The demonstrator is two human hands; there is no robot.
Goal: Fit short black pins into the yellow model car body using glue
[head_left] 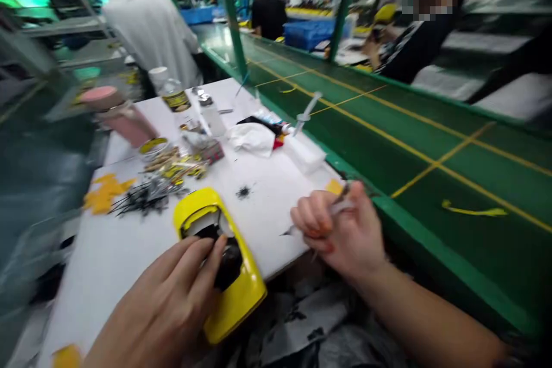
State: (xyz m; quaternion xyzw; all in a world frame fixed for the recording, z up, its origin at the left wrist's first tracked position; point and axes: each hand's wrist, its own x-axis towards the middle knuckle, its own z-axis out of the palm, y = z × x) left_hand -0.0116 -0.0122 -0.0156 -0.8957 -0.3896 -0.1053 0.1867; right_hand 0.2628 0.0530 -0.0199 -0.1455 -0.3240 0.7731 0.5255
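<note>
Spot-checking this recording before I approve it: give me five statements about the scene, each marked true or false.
1. The left hand touches the yellow car shell. True.
2. The right hand is empty. False: it holds a slender tool, too blurred to identify.
3. Yellow lines cross the green surface. True.
4. In view, the pink tumbler is right of the labelled bottle. False: it is left.
5. Orange pieces lie beside thin black pieces. True.

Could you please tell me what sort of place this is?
Probably a factory assembly workshop: a long green surface with yellow lines, perhaps a conveyor, runs beside the white worktable, other people are along it, and the left hand is on a yellow model car body.
</note>
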